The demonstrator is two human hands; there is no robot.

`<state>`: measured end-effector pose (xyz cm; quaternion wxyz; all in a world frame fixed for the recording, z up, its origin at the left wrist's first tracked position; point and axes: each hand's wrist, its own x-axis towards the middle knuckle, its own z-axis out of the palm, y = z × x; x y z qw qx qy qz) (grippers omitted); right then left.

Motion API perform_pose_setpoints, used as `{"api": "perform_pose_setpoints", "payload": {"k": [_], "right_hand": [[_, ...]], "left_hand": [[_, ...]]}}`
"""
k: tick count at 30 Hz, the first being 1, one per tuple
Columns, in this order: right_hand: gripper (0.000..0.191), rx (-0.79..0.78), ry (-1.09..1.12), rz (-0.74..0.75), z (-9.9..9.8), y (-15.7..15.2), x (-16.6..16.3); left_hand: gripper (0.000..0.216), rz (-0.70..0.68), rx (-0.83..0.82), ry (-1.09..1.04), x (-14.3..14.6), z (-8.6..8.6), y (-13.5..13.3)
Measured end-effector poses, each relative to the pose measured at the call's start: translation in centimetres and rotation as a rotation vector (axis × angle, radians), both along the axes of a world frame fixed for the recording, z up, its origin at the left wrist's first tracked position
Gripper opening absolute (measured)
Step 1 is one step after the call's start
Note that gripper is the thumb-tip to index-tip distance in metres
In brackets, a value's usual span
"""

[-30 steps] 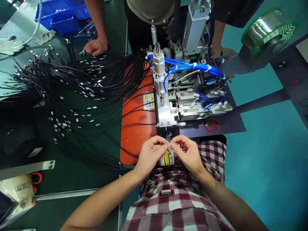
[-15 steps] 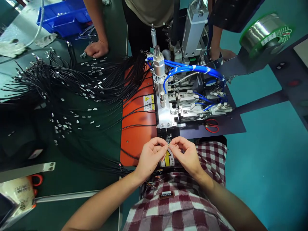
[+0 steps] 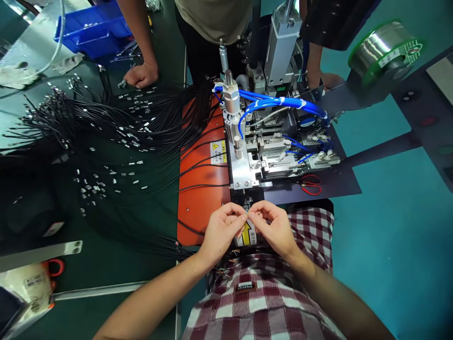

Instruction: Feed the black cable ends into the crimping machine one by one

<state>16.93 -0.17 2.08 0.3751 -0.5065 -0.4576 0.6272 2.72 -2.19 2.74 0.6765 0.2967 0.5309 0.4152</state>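
My left hand [image 3: 223, 231] and my right hand [image 3: 272, 227] meet fingertip to fingertip, both pinched closed, over the near end of the machine's track. Whatever sits between the fingertips is too small to make out. A black cable [image 3: 191, 227] crosses the orange plate [image 3: 198, 208] and disappears beneath my left hand. Under the fingers shows a label with a yellow arrow [image 3: 246, 234]. Just beyond them stands the metal machine [image 3: 242, 165], with black cables lying across the plate into its side. Loose coloured wire ends [image 3: 234, 255] poke out near my shirt.
Bundles of black cables with metal plugs [image 3: 130, 137] cover the green table at left. Red-handled scissors [image 3: 311, 184] lie right of the machine. A solder spool [image 3: 385, 49] hangs at upper right. Across the machine stands a person, one fist [image 3: 141, 74] on the table near blue bins [image 3: 92, 33].
The view has shifted slightly. Both my hands keep the same pinched pose at the same spot, and the cables and machine show no clear movement.
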Motion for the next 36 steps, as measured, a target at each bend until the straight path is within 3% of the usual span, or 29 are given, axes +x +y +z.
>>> {"api": "perform_pose_setpoints", "payload": {"k": [5, 10, 15, 23, 25, 28, 30, 32, 36], "right_hand": [[0.018, -0.015, 0.023, 0.024, -0.4, -0.5, -0.1], [0.013, 0.200, -0.125, -0.037, -1.0, -1.1, -0.1], [0.018, 0.002, 0.002, 0.058, -1.1, -0.5, 0.6], [0.011, 0.401, -0.339, 0.104, 0.0, -0.2, 1.0], [0.013, 0.330, -0.284, 0.107, -0.1, -0.2, 0.9], [0.017, 0.081, -0.086, 0.140, -0.6, -0.3, 0.8], [0.018, 0.060, -0.067, 0.131, -0.8, -0.7, 0.8], [0.016, 0.191, -0.171, 0.087, -0.8, -1.2, 0.8], [0.011, 0.517, -0.359, 0.096, -0.7, -1.9, 0.9]], "left_hand": [[0.021, 0.011, -0.006, -0.028, 0.0, 0.0, 0.1], [0.021, -0.011, -0.007, 0.013, -0.1, 0.3, 0.2], [0.023, -0.023, -0.024, 0.039, -0.2, 0.5, 0.3], [0.023, -0.043, 0.007, 0.060, -0.3, 0.3, 0.3], [0.022, -0.035, 0.032, 0.076, -0.3, 0.2, 0.2], [0.019, -0.041, 0.128, 0.113, -0.2, 0.2, 0.1], [0.017, -0.053, 0.201, 0.143, -0.1, 0.4, 0.2], [0.018, -0.057, 0.214, 0.155, -0.2, 0.4, 0.3], [0.021, -0.106, 0.045, 0.063, -0.5, 0.3, 0.4]]}}
